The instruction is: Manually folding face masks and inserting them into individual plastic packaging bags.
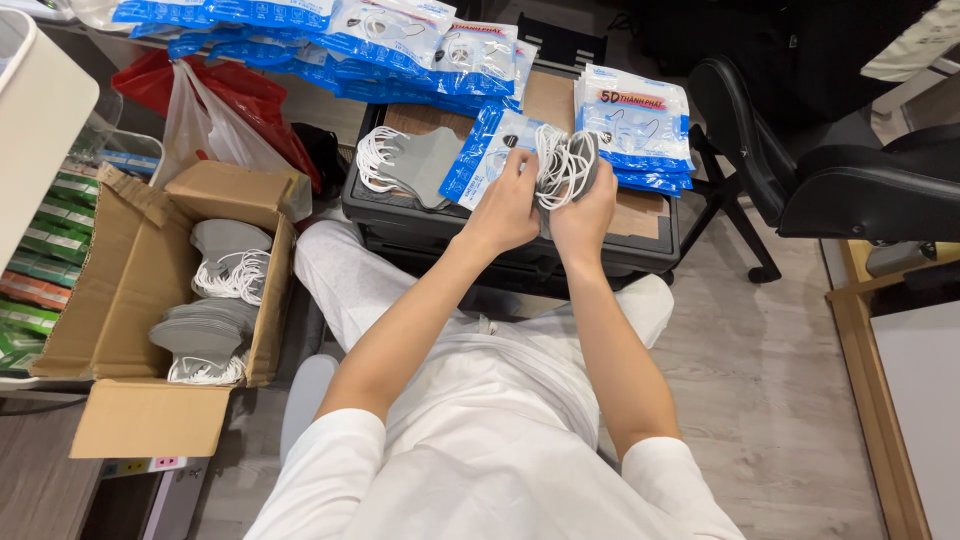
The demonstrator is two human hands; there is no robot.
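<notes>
My right hand (585,205) grips a small stack of grey face masks (566,165) with white ear loops, held upright above a black crate (420,235). My left hand (508,205) touches the same stack from the left, its fingers at the loops. Right behind my hands a blue and white plastic mask packet (485,150) lies on the crate. Another pile of grey masks (410,162) rests on the crate's left part.
An open cardboard box (130,290) at my left holds more grey masks. Several blue and white packets (640,125) are piled on the crate's right part and behind it. A black office chair (830,170) stands at the right, green boxes (40,240) at the far left.
</notes>
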